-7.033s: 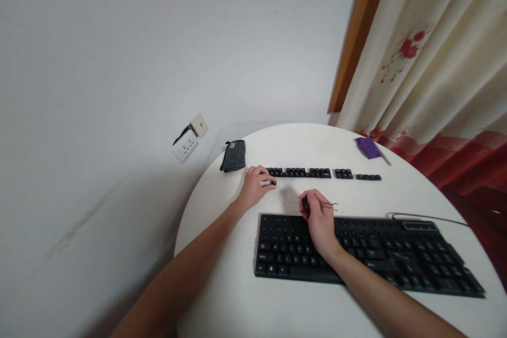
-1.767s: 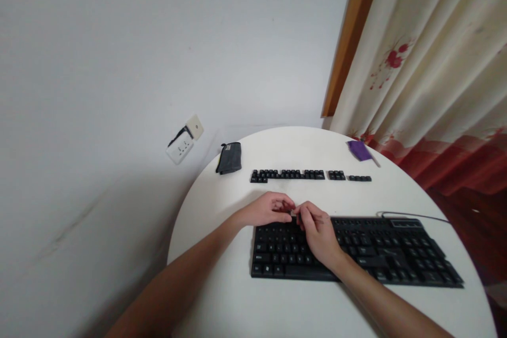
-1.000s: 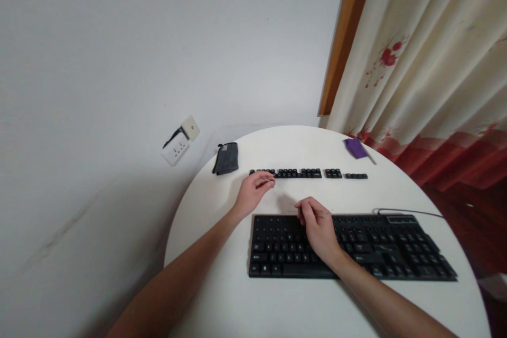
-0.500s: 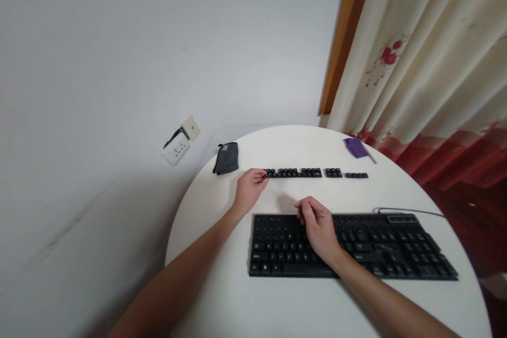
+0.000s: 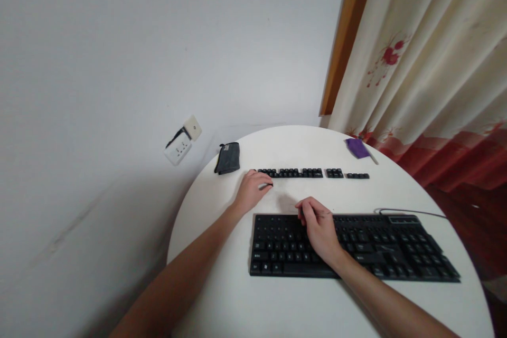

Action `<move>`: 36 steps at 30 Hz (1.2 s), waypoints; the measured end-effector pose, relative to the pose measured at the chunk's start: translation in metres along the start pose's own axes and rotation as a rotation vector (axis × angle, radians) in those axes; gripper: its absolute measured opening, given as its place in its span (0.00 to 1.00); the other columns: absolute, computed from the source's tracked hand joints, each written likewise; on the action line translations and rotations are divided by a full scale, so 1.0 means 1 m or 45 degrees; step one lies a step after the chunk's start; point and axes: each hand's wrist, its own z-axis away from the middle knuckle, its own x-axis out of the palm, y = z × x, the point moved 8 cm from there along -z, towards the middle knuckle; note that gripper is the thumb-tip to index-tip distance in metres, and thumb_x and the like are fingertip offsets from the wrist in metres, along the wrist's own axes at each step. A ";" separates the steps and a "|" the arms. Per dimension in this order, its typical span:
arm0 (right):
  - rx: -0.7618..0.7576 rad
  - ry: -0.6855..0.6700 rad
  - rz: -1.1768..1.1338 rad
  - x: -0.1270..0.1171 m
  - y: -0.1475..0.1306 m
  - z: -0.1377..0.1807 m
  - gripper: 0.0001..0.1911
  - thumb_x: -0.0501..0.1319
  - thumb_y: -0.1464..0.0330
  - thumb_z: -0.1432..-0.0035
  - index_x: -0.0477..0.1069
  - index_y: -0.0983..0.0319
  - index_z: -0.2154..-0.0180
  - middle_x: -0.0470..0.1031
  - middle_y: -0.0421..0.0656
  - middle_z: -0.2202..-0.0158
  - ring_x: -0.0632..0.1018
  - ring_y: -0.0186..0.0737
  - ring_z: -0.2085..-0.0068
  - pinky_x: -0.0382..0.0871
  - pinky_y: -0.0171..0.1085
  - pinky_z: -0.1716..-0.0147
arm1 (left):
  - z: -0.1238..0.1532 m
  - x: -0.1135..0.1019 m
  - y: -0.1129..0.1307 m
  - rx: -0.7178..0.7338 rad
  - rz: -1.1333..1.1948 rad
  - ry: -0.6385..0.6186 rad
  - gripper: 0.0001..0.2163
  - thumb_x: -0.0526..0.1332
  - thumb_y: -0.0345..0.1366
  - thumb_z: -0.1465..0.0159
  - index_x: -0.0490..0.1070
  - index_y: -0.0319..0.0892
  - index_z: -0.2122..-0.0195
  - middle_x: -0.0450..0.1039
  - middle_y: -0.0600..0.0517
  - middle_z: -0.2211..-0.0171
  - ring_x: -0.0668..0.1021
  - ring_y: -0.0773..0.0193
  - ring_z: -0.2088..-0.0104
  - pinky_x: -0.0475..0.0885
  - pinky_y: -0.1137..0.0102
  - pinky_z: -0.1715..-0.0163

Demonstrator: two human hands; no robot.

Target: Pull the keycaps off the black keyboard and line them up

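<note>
My left hand (image 5: 250, 190) is at the left end of a row of loose black keycaps (image 5: 289, 173), thumb and forefinger pinched on a small black keycap (image 5: 271, 185) just in front of the row. Its other fingers reach to the row's end. Over the upper middle of a black keyboard (image 5: 317, 270), my right hand (image 5: 317, 222) is closed round a thin, dark, wire-like tool (image 5: 325, 214); most of that is hidden by the fingers. The keyboard's upper-left part looks bare of caps, though the keys there are hard to make out.
The round white table (image 5: 222, 296) stands against the wall. At its back left lies a dark zip pouch (image 5: 228, 158); a purple cloth-like item (image 5: 357, 148) with a pale stick lies at the back right. The keyboard's cable (image 5: 412, 211) runs off to the right. A curtain (image 5: 428, 63) hangs behind.
My left hand has shifted slightly nearer me, and the pinched keycap now sits in front of the row instead of at its end. My right hand has stayed in place.
</note>
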 end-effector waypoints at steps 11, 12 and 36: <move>0.008 -0.012 0.008 0.000 -0.001 0.000 0.18 0.52 0.59 0.32 0.72 0.61 0.69 0.67 0.38 0.77 0.67 0.36 0.74 0.59 0.34 0.73 | 0.001 -0.012 -0.003 -0.168 -0.062 0.152 0.19 0.69 0.29 0.45 0.75 0.48 0.52 0.72 0.50 0.54 0.70 0.54 0.53 0.67 0.59 0.48; 0.007 -0.011 0.004 0.000 -0.001 0.000 0.18 0.52 0.59 0.32 0.72 0.61 0.69 0.67 0.38 0.77 0.67 0.36 0.74 0.59 0.34 0.73 | 0.001 -0.012 -0.003 -0.178 -0.071 0.162 0.20 0.69 0.29 0.46 0.75 0.49 0.51 0.71 0.50 0.54 0.70 0.54 0.52 0.67 0.59 0.48; 0.010 -0.019 -0.001 0.001 0.001 0.001 0.18 0.52 0.59 0.32 0.72 0.61 0.68 0.66 0.38 0.77 0.67 0.36 0.74 0.60 0.35 0.73 | 0.002 -0.011 -0.011 -0.250 -0.162 0.209 0.22 0.69 0.31 0.46 0.72 0.47 0.49 0.70 0.48 0.53 0.68 0.52 0.51 0.64 0.58 0.47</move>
